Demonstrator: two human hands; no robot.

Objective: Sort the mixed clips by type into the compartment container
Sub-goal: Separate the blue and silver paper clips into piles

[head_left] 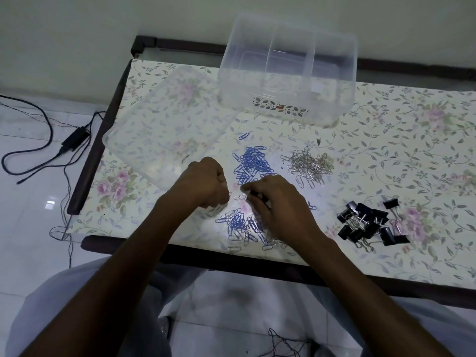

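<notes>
A clear compartment container (288, 70) stands at the back of the floral table; its compartments look empty. A heap of blue paper clips (253, 164) lies mid-table, with a heap of silver paper clips (309, 164) to its right and black binder clips (371, 224) further right. A mixed pile of blue and silver clips (242, 226) sits near the front edge. My left hand (203, 182) is fisted above that pile with silver clips showing at its fingers. My right hand (275, 204) rests fingers-down over the pile, holding something dark; a silver clip (240, 197) lies between the hands.
A clear lid (164, 124) lies flat on the table's left part. A lone blue clip (243, 136) lies behind the blue heap. Cables and a power adapter (76, 139) are on the tiled floor at left. The table's dark front edge (231, 256) runs near my lap.
</notes>
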